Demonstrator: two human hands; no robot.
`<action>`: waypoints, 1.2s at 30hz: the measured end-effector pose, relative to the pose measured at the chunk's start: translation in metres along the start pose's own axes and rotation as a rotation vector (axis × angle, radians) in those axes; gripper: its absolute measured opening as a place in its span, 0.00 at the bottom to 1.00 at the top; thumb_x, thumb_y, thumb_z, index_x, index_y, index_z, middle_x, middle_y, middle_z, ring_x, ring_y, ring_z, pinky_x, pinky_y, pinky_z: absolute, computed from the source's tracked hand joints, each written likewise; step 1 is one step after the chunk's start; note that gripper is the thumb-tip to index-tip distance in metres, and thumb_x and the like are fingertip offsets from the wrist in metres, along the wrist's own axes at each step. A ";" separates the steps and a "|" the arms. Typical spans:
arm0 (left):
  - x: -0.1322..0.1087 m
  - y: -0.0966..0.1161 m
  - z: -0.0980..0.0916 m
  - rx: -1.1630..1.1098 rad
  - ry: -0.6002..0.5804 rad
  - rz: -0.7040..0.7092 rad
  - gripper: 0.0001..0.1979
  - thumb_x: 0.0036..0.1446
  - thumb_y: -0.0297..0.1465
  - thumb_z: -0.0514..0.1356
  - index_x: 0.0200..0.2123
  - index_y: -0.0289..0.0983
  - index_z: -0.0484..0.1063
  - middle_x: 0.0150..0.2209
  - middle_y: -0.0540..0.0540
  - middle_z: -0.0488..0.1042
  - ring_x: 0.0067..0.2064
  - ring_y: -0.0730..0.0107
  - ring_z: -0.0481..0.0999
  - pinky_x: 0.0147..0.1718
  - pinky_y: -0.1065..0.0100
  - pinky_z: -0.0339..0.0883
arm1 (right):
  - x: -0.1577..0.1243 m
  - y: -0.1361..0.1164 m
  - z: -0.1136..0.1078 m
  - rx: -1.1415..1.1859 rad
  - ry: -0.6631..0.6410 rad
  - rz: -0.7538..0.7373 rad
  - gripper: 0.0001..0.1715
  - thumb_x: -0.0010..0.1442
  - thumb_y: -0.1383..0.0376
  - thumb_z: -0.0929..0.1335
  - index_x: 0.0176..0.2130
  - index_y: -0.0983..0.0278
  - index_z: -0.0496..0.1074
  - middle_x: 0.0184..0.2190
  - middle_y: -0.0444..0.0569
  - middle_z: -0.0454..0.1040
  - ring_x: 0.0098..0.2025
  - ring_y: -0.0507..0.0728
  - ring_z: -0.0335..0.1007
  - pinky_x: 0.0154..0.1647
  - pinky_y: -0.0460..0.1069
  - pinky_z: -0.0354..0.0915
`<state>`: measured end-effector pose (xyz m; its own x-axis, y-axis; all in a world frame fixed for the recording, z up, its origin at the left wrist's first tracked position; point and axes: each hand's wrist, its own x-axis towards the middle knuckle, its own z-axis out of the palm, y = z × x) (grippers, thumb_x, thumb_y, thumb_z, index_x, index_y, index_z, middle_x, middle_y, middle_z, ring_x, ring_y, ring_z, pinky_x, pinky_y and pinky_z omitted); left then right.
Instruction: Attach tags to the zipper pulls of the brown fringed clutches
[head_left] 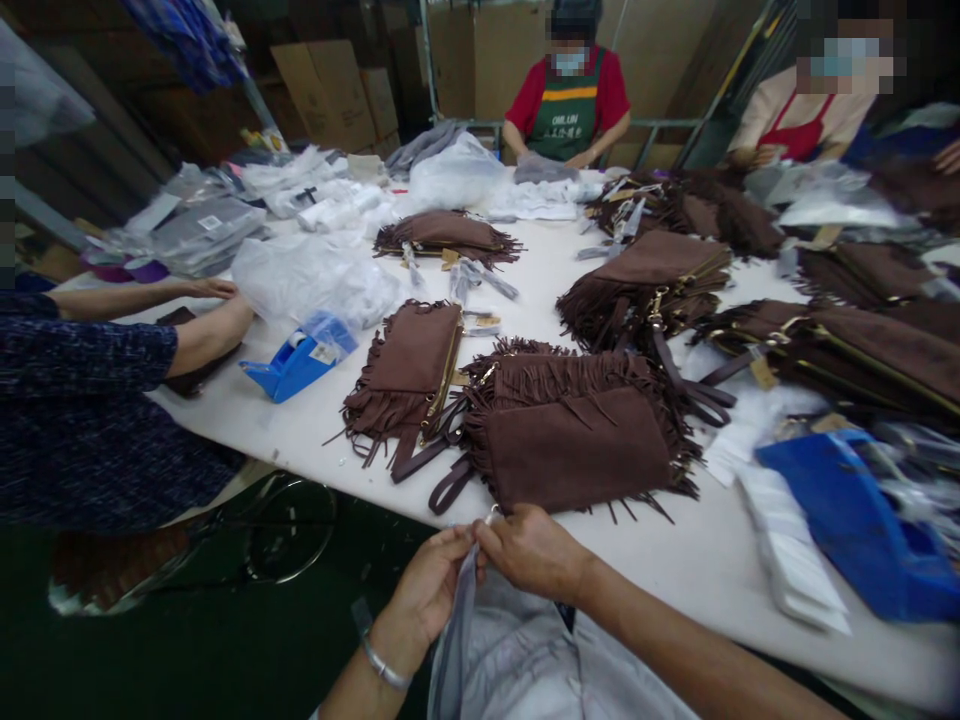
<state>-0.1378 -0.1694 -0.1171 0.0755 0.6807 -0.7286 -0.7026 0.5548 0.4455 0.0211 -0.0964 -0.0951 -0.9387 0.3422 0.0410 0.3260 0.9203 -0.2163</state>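
Just off the table's front edge, both my hands are closed on a long grey strip [454,640] that looks like a strap in a clear plastic sleeve. My left hand [429,585] pinches it near the top, and the rest hangs down over my lap. Against it, my right hand [534,552] grips the strip's upper end, where a small metal piece [493,514] shows at the fingertips. Directly beyond lies a brown fringed bag [581,450] with a wrist loop. A smaller fringed pouch [417,348] with a gold zip sits to its left.
More fringed bags [885,350] are piled on the right. A blue tape dispenser [300,355] stands at left, and a blue bin [847,510] beside folded white paper [791,550] at right. Plastic bags [315,280] cover the far left. Co-workers stand at the left and far sides.
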 end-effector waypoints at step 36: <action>-0.010 -0.024 0.016 0.199 0.231 0.179 0.16 0.41 0.23 0.61 0.38 0.33 0.72 0.28 0.47 0.75 0.27 0.69 0.73 0.27 0.70 0.65 | -0.017 -0.061 0.056 1.289 0.545 0.983 0.15 0.58 0.63 0.62 0.46 0.60 0.59 0.32 0.43 0.66 0.26 0.51 0.68 0.26 0.46 0.66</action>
<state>-0.1104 -0.1818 -0.1127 -0.2142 0.6621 -0.7181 -0.5370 0.5343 0.6528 0.0110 -0.1688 -0.1371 -0.2223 0.9158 -0.3345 0.1634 -0.3032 -0.9388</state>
